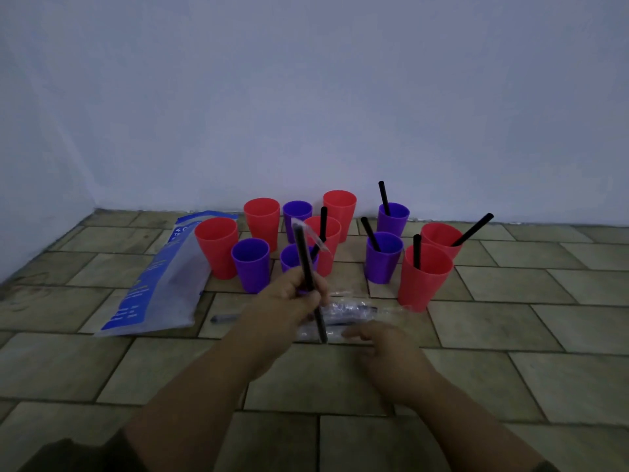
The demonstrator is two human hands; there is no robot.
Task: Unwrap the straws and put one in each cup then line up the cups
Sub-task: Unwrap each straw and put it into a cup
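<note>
Tiled floor (510, 369), against a pale wall (306, 80): 11 cups standing upright in a loose cluster, 6 red and 5 purple. With a black straw already inside: far-right red cup (440, 238), near-right red cup (423, 277), right purple cup (383, 258), rear purple cup (393, 218), middle red cup (326, 247). Without a straw: left red cup (216, 248), rear-left red cup (262, 219), rear red cup (339, 209), left purple cup (251, 265), small rear purple cup (297, 214); the centre purple cup (291, 258) is partly hidden and its contents cannot be told. Left hand (296, 301): grip curled round 1 black straw (308, 267), held raised in front of the cluster, tilted, with a clear wrapper (315, 235) loose at its upper end. Right hand (384, 349): blurred, grip spread and loose, holding nothing, just at the near edge of a pile of wrapped straws (347, 313) lying on the floor before the cups. Blue and white plastic bag (160, 277): flat on the floor, left of the cups. 1 single wrapped straw (226, 317): on the floor beside the bag
</note>
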